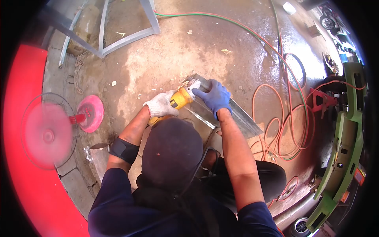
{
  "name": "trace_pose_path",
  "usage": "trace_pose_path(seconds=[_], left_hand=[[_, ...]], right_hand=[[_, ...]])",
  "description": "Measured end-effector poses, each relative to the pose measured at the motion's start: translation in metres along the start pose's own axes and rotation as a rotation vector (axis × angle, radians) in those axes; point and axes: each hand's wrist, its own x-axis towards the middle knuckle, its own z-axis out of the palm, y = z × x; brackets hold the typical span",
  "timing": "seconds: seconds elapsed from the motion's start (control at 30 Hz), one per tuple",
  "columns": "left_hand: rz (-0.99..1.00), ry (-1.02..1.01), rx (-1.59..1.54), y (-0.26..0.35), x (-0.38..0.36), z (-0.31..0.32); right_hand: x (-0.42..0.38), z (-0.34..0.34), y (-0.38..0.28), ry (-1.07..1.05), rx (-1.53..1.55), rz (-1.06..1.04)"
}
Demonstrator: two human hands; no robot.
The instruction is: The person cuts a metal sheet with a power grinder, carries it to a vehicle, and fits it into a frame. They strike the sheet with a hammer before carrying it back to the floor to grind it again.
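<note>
Yellow angle grinder (181, 98), hard plastic body, sits over a long flat strip of grey sheet metal (241, 118) lying on the concrete floor (166, 55), roughly mid-floor. Floor is rough, stained, with a wet sheen toward its far right side.

Left hand (161, 104) in a white knit cotton glove, closed around the rear of the grinder body. Right hand (214, 96) in a blue glove, fingers curled shut over the grinder's front end, right by the near end of the strip. Hands are close together, one on each end of the tool.

Disc and guard mostly covered by the right hand, so contact between disc and metal can't be made out. Grinder's rear end and cord are hidden behind the person's dark cap (171, 152), which blocks the lower centre of the view. Black band around the left forearm.

Orange hose (276, 130) lies in loose coils on the floor right of the strip, with a green hose (237, 21) running toward the far edge. Red pedestal fan (47, 132) at the left edge, blades blurred. Grey angled metal frame (126, 37) at the far left corner, cut off. Green machine (347, 146) at the right edge, partly out of frame.
</note>
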Motion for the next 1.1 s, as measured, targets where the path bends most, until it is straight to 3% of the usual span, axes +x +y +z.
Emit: trace_pose_path(seconds=[0.13, 0.43, 1.1], left_hand=[[-0.094, -0.053, -0.035, 0.024, -0.009, -0.01], [0.028, 0.032, 0.005, 0.0, -0.001, 0.001], [-0.002, 0.003, 0.04, 0.011, -0.003, -0.006]], right_hand=[[0.0, 0.001, 0.0, 0.0, 0.016, 0.005], [0.0, 0.001, 0.001, 0.012, 0.014, -0.005], [0.0, 0.0, 0.0, 0.012, 0.005, 0.004]])
